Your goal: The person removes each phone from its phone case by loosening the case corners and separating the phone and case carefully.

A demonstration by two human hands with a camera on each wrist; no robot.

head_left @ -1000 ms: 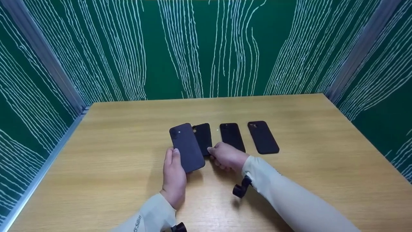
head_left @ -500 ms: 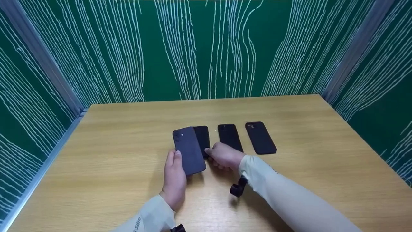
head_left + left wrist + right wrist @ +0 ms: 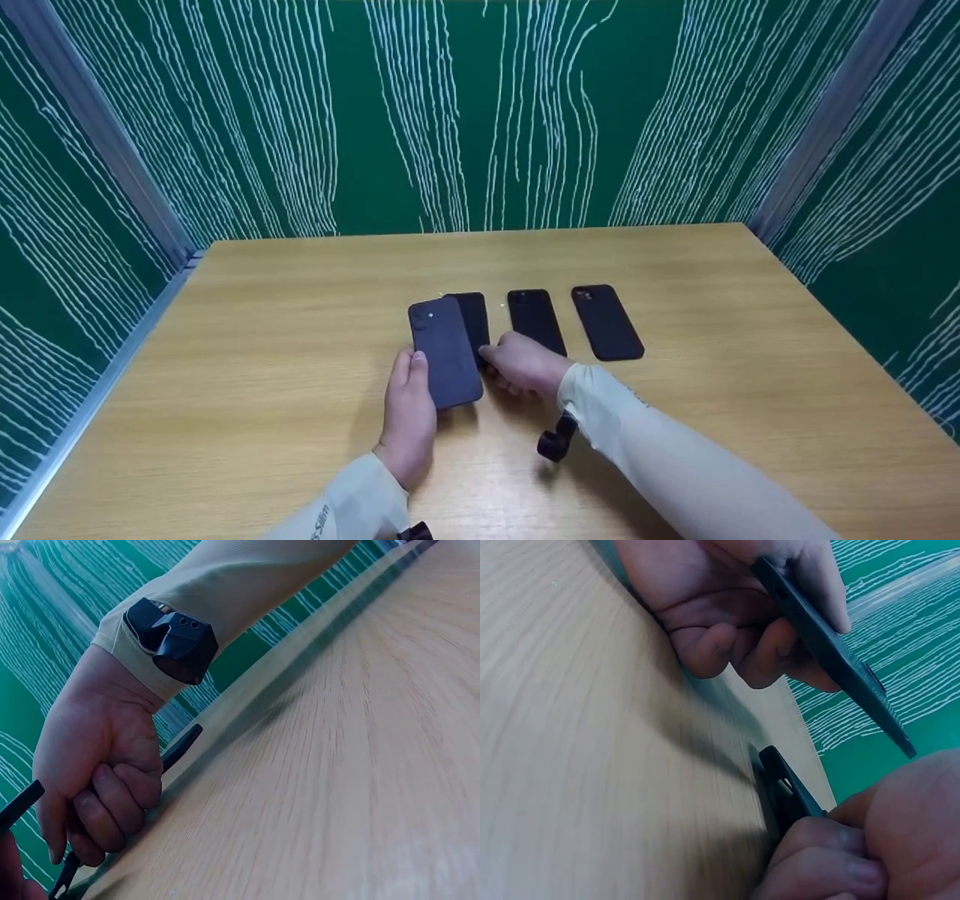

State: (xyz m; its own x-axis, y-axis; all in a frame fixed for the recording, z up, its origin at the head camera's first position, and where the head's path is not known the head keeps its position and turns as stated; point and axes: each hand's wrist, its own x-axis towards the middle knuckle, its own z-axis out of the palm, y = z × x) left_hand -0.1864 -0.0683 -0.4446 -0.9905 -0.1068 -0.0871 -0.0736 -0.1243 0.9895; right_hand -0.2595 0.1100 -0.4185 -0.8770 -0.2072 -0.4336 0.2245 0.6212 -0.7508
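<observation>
A dark smartphone (image 3: pixel 446 356), back up with its camera lenses at the top, is held by its left side in my left hand (image 3: pixel 409 416). In the right wrist view the phone (image 3: pixel 832 656) is tilted above the tabletop, thumb on one face and curled fingers (image 3: pixel 769 652) beneath. Partly behind it in the head view is a black phone case (image 3: pixel 472 319). My right hand (image 3: pixel 525 364) pinches the case near its lower right edge. A slot-like opening shows in the case's end (image 3: pixel 787 787) in the right wrist view. The phone overlaps the case's left part.
A second black phone-shaped piece (image 3: pixel 538 321) lies just beyond my right hand, which overlaps its lower end. Farther right lies a black phone case (image 3: pixel 607 322) with a camera cut-out. All are on a wooden table (image 3: pixel 285 337), with green patterned walls (image 3: pixel 525 112) around it.
My left hand has brought the phone slightly right and toward me, so it now covers the camera end of the case. My right hand keeps its pinch on the case.
</observation>
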